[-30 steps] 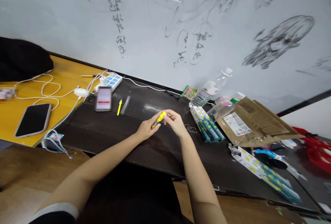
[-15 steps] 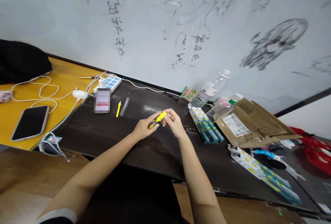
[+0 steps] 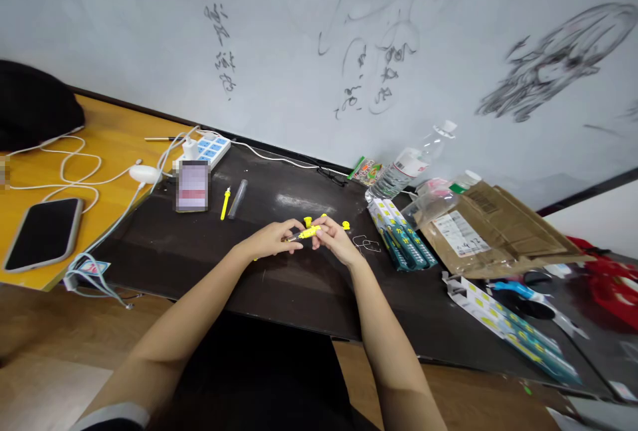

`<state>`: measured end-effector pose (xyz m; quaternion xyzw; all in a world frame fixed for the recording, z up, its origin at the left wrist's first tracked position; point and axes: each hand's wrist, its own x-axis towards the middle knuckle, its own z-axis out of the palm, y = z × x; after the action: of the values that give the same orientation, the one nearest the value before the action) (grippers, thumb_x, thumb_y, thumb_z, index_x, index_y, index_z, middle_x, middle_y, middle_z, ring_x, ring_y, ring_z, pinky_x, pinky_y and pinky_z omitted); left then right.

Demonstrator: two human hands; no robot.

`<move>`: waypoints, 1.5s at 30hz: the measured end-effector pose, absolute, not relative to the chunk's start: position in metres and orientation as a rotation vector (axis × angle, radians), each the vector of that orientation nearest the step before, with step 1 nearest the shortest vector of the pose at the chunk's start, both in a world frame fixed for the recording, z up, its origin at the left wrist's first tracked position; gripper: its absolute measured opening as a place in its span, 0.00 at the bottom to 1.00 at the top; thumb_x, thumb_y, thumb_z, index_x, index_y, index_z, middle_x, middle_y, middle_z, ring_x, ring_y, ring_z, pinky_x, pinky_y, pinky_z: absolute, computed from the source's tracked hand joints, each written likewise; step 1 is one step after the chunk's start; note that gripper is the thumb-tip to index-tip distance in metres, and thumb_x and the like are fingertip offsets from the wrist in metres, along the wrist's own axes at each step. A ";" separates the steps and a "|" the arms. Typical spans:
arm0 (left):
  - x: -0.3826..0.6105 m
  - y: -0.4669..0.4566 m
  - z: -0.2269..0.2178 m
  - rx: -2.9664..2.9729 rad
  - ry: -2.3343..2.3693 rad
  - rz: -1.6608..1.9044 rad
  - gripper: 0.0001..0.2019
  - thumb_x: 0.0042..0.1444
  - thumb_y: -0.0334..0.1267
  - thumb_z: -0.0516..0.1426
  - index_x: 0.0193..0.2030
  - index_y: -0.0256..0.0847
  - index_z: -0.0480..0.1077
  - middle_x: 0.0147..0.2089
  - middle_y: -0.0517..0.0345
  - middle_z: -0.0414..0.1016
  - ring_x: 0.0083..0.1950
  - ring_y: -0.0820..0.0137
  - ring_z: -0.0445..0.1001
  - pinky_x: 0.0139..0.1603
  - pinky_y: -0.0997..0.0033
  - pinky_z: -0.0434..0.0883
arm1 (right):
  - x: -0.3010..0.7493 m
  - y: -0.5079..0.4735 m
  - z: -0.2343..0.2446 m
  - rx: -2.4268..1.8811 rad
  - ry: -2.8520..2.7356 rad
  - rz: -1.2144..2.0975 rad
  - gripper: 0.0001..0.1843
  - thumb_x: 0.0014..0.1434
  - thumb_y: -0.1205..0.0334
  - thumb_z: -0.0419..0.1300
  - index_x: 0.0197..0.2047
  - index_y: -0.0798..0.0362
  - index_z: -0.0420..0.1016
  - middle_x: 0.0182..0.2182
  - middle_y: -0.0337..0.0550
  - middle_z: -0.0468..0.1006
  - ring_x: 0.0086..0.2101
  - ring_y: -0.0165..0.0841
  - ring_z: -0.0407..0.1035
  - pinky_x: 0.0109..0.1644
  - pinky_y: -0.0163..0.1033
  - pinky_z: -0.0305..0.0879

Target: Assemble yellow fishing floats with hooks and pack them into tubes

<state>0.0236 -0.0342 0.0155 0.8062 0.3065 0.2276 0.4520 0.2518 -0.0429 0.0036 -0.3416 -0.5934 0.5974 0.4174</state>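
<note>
Tabletop (image 3: pixel 299 295) stretches from its front edge to beneath the left hand (image 3: pixel 272 240) and right hand (image 3: pixel 335 238), both pinching a yellow piece (image 3: pixel 310 232); boxes (image 3: pixel 405 240) (teal-patterned) crowd the right.

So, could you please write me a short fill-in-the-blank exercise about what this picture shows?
1. The left hand and the right hand hold a piece that is partly clear and partly ____.
2. In the picture, the slim yellow stick lies just to the ____ of the clear tube.
3. The cap on the tall bottle is ____.
4. The hand nearer the teal-and-white boxes is the ____ one.

Missing words: yellow; left; white; right.
</note>
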 end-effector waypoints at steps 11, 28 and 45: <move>0.024 -0.038 0.015 2.031 0.693 0.538 0.30 0.59 0.43 0.54 0.67 0.45 0.52 0.28 0.63 0.74 0.19 0.80 0.62 0.24 0.81 0.57 | 0.255 -0.047 0.002 -0.893 -1.579 1.502 0.15 0.56 0.53 0.62 0.40 0.52 0.64 0.24 0.36 0.76 0.25 0.26 0.70 0.32 0.33 0.67; 0.027 -0.036 0.011 2.228 0.732 0.552 0.27 0.59 0.43 0.54 0.65 0.46 0.58 0.22 0.69 0.59 0.23 0.78 0.54 0.28 0.80 0.53 | 0.255 -0.050 0.006 -0.885 -1.677 1.512 0.15 0.60 0.50 0.56 0.35 0.49 0.54 0.11 0.22 0.66 0.12 0.22 0.57 0.27 0.35 0.70; 0.033 -0.035 0.009 2.034 0.788 0.654 0.34 0.55 0.47 0.56 0.67 0.46 0.51 0.29 0.65 0.71 0.23 0.77 0.64 0.30 0.78 0.61 | 0.241 -0.046 0.004 -0.947 -1.428 1.421 0.17 0.56 0.48 0.59 0.36 0.49 0.57 0.18 0.26 0.68 0.15 0.23 0.61 0.18 0.30 0.66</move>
<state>0.0330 -0.0351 0.0087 0.8112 0.3142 0.2607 0.4186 0.2408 -0.0462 0.0037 -0.3818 -0.5753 0.5726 0.4420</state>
